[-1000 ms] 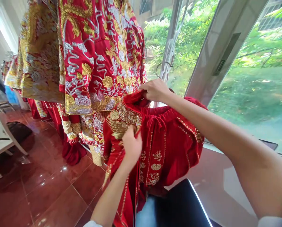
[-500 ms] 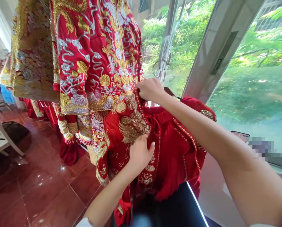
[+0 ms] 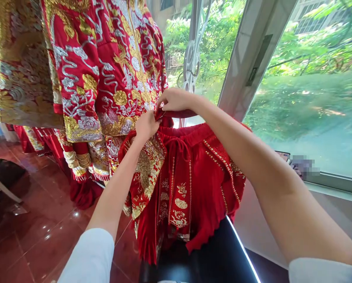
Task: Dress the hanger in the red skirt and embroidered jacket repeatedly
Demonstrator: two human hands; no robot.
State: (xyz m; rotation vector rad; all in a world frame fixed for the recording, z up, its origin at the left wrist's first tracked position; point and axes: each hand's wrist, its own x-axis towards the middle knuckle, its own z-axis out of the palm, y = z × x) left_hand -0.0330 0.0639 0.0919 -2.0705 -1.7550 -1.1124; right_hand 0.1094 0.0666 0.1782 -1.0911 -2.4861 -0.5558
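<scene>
Skirt (image 3: 204, 173), pinched at top, hangs below left fingers (image 3: 151, 119) and right fingers (image 3: 164, 98).

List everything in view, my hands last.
Red garment: one, red and gold, centre.
Embroidered jacket: one, red, gold and silver, upper left.
Gold garment: one, gold and silver, far left.
Other clothes: several, mostly red, left.
Black surface: one, black, bottom centre.
Window: one, grey-framed, right.
Chair, partial: one, white, left edge.
Dark bundle: one, black, floor left.
Tiled floor: one, reddish, lower left.
Sleeves: two, white, bottom.
Left hand: one, bare, on the red garment.
Right hand: one, bare, beside the left.
</scene>
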